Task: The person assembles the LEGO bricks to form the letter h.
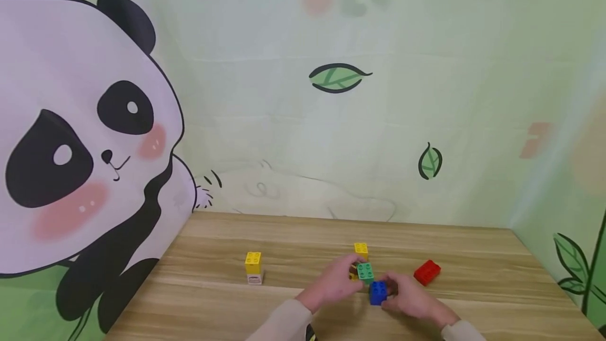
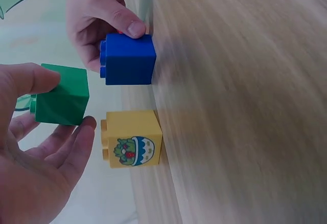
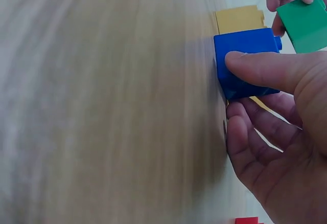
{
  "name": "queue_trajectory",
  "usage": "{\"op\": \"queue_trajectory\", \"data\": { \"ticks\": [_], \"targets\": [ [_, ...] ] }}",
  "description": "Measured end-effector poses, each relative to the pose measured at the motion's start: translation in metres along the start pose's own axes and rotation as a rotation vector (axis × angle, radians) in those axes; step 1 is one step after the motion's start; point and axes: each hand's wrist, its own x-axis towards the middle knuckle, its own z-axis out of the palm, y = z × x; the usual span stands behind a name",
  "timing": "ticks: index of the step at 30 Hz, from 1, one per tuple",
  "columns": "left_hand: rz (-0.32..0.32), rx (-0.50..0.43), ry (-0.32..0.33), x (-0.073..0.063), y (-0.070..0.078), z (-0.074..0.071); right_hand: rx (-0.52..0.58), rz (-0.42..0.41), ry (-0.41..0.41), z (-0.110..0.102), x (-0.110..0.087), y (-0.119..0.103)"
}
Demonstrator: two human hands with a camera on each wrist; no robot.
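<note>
My left hand (image 1: pixel 338 280) pinches a green toy building brick (image 1: pixel 365 272) between thumb and fingers, raised off the table in the left wrist view. Just to its right, my right hand (image 1: pixel 411 296) grips a blue brick (image 1: pixel 378 293), thumb on one side and fingers on the other. The blue brick's underside is right at the tabletop. A yellow brick (image 2: pixel 134 139) printed with a bowl of greens stands beside the blue one, below the green one in the left wrist view. In the head view, another bit of yellow (image 1: pixel 353 272) shows behind my left fingers, mostly hidden.
A yellow brick (image 1: pixel 361 249) stands behind the hands. To the right lies a red brick (image 1: pixel 427 272). At the left, a yellow brick (image 1: pixel 253 261) sits atop a pale printed one (image 1: pixel 254 279). The wooden table (image 1: pixel 213 309) meets a panda-printed cloth backdrop (image 1: pixel 265 120).
</note>
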Motion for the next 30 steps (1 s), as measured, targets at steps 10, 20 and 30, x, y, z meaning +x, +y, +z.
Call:
{"op": "queue_trajectory", "data": {
  "ticks": [10, 20, 30],
  "targets": [
    [0.013, 0.068, 0.008, 0.012, -0.001, 0.008, 0.016, 0.044, 0.042, -0.006, 0.005, 0.011],
    [0.066, 0.152, 0.005, 0.022, -0.004, 0.015, 0.019, 0.002, 0.065, -0.005, 0.011, 0.016],
    [0.074, 0.233, -0.006, 0.026, -0.005, 0.018, 0.036, -0.019, 0.056, -0.005, 0.011, 0.019]
  ]
}}
